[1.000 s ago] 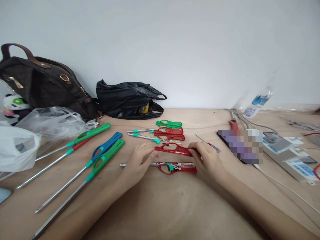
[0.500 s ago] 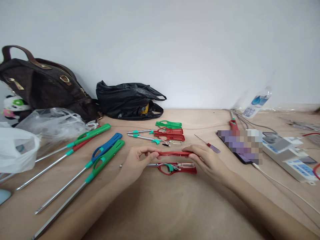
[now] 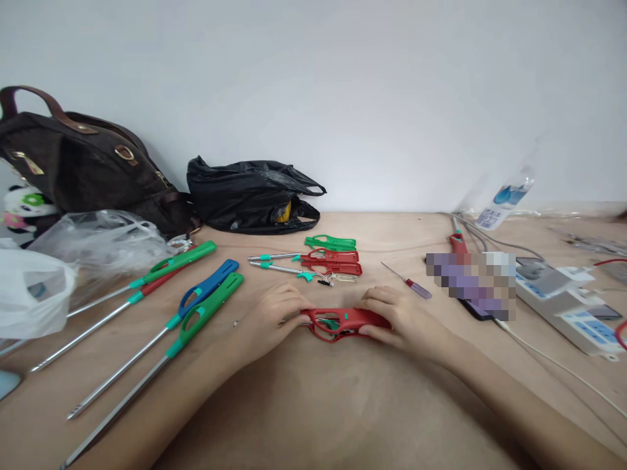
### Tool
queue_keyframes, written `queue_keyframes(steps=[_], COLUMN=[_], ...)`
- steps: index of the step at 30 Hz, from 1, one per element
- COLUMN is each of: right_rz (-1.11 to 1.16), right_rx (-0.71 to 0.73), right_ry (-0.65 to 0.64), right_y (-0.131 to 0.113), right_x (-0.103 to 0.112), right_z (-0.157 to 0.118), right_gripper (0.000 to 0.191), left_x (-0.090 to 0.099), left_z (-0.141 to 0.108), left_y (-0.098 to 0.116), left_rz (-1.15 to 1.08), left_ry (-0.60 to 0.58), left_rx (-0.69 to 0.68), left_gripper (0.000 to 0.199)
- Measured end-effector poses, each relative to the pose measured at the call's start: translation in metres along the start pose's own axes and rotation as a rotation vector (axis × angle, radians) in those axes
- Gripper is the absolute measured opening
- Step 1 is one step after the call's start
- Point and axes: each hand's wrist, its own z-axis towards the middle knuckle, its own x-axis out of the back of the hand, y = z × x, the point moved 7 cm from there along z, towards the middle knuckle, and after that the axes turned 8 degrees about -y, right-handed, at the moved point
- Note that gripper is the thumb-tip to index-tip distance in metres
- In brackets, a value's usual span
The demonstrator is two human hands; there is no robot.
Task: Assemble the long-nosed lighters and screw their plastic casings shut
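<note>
In front of me lies a red long-neck gas lighter [image 3: 349,318], its upper shell half laid over the lower half. My left hand [image 3: 277,316] pinches its front end, where the metal tube begins; most of that tube is hidden behind the hand. My right hand [image 3: 399,320] grips the rear of the red handle between thumb and fingers. The teal trigger [image 3: 331,324] shows through the handle's opening. Just beyond are opened red lighter shells [image 3: 336,262] with metal tubes and loose inner parts, and a green shell [image 3: 330,243].
Several assembled lighters, among them a blue one [image 3: 208,287] and a green one [image 3: 210,310], lie at left. A screwdriver [image 3: 414,287], phone [image 3: 470,297] and power strip [image 3: 568,313] are at right. Behind stand a black plastic bag [image 3: 245,192], dark backpack [image 3: 98,170] and bottle [image 3: 504,199].
Both hands have lowered the red shell half toward me onto the lower half holding the tube and inner parts. It has turned from edge-on to outer face up.
</note>
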Motion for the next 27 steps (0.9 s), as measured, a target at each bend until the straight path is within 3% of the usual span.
queue_keyframes(steps=[10, 27], right_rz=[-0.006, -0.006], right_rx=[-0.007, -0.053], right_ry=[-0.034, -0.113], right_y=[0.001, 0.002], right_x=[-0.005, -0.011], right_z=[-0.001, 0.000], right_gripper=[0.020, 0.022], left_x=[-0.008, -0.018], left_z=[-0.003, -0.004], left_y=[-0.009, -0.009], left_rz=[-0.012, 0.054], left_ry=[-0.114, -0.106], left_rx=[0.024, -0.019], left_gripper=[0.022, 0.022])
